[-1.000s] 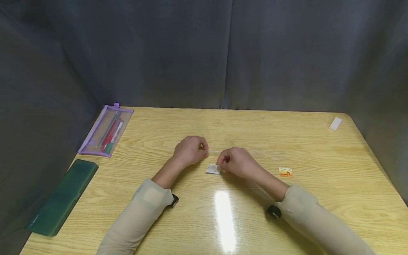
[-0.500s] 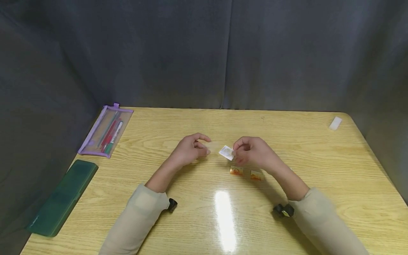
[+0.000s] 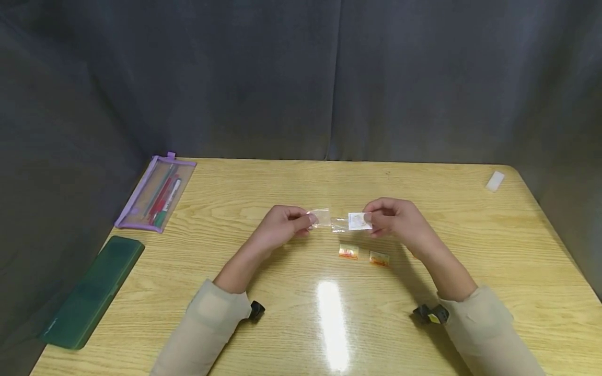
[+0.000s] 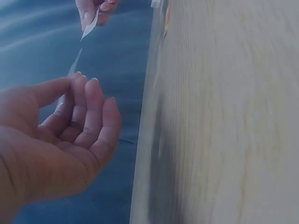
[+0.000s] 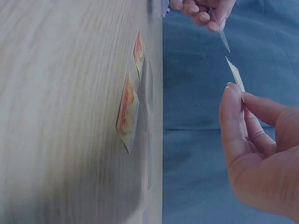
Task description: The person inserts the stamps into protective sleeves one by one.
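Observation:
My left hand [image 3: 287,224] pinches a small clear plastic sleeve [image 3: 322,216] between thumb and fingers, above the table. My right hand [image 3: 392,222] pinches a small white paper square [image 3: 357,221] with a faint print, by its right edge. In the right wrist view the sleeve [image 5: 224,42] and the paper [image 5: 235,74] point toward each other, with a short gap between. Another clear plastic piece [image 3: 338,225] shows between the hands. On the table below lie two small yellow-orange picture pieces [image 3: 348,252] [image 3: 379,259].
At the left lie a purple-edged mesh pencil pouch [image 3: 157,193] with pens inside and a long green pencil box [image 3: 94,292]. A small white block [image 3: 495,181] sits near the table's far right corner. A dark curtain [image 3: 301,78] hangs behind the table [image 3: 235,183].
My right hand lifted the white paper from the table and moved right with it, uncovering two orange picture pieces. My left hand turned its sleeve flat toward the camera.

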The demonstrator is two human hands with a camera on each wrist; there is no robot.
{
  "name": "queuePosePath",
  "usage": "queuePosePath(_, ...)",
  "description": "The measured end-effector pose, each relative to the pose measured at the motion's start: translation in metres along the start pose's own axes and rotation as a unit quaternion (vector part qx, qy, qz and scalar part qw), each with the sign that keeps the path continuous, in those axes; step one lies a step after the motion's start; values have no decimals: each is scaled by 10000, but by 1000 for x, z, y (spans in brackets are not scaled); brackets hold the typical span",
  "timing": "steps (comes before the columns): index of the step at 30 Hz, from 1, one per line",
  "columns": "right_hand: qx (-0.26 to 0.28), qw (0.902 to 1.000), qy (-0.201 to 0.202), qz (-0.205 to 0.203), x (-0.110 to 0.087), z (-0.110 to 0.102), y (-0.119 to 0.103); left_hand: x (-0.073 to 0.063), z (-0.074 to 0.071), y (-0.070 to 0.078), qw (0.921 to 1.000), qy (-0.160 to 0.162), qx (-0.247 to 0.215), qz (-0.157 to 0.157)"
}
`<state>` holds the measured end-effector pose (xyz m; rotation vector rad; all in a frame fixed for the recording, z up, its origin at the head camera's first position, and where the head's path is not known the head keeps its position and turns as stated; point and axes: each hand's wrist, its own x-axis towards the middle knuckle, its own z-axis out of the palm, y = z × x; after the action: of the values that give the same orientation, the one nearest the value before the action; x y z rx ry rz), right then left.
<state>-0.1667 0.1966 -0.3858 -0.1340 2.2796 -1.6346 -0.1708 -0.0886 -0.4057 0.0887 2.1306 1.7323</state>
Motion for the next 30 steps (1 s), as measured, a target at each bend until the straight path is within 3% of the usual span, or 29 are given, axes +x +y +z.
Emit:
queuePosePath(7,387,9991,151,62,-4,-5,3,-2,6,1,9997,222,-91,18)
queuePosePath(13,641,9977,223,49,-3,-6,5,-1,10,2,9981,414,-459,1)
queuePosePath(19,827,9963,247,-56,-1,-6,6,2,14,2,9961,355,-814,-2)
queuePosePath(26,896,9955,315,-62,0,-4,5,3,14,4,9966,326,-751,136)
queuePosePath(30,982,9944,368,-98,2,0,2,5,17,5,9961,334,-810,66)
